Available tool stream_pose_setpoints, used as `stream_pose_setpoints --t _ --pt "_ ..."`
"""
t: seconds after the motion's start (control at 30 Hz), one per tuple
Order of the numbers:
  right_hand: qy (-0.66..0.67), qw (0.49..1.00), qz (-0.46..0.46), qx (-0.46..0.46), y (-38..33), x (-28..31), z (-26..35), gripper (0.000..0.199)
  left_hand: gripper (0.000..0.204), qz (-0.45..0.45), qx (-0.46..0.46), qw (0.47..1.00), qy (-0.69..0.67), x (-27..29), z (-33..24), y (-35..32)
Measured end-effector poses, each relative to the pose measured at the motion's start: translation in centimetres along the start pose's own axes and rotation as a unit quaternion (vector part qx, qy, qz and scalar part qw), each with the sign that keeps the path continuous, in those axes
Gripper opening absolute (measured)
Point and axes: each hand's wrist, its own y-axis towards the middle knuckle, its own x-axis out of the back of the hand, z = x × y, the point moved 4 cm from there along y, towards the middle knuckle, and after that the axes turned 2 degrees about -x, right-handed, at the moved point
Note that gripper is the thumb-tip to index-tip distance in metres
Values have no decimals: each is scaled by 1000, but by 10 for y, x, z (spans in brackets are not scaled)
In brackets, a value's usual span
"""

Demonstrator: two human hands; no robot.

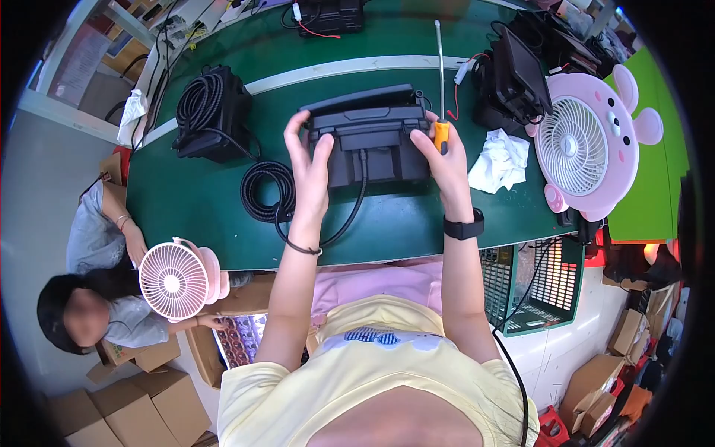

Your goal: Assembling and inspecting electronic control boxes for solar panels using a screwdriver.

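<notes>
Black plastic case [380, 155] between fingers of left hand [310, 162] and right hand [450, 165], over green table [195, 205]. Left fingers clasp case's left end, thumb on near face. Right fingers grip right end, with yellow-handled screwdriver [442, 132] held too, shaft pointing away past fingertips. Coiled black hose [249, 195] left of left fingers, nearer body. Crumpled white tissue [500, 160] just right of right fingers; pink fan [572, 145] farther right.

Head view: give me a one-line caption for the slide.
Left hand and right hand grip a black case at a green table, a yellow-handled tool also in the right.
</notes>
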Motion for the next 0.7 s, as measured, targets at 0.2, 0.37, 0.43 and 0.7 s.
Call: stream_pose_setpoints --t 0.2,0.37,0.43,0.7 --pt "14 999 18 -49 18 -4 -5 45 70 52 9 998 19 -3 4 13" --pt "24 998 35 -43 29 -4 -15 44 70 46 84 994 -59 -6 1 23" --pt "-8 998 41 -39 29 -5 -13 43 67 68 -134 943 297 -2 -10 29" --pt "-120 984 -93 92 -20 17 6 33 52 307 -296 790 441 -63 -39 49"
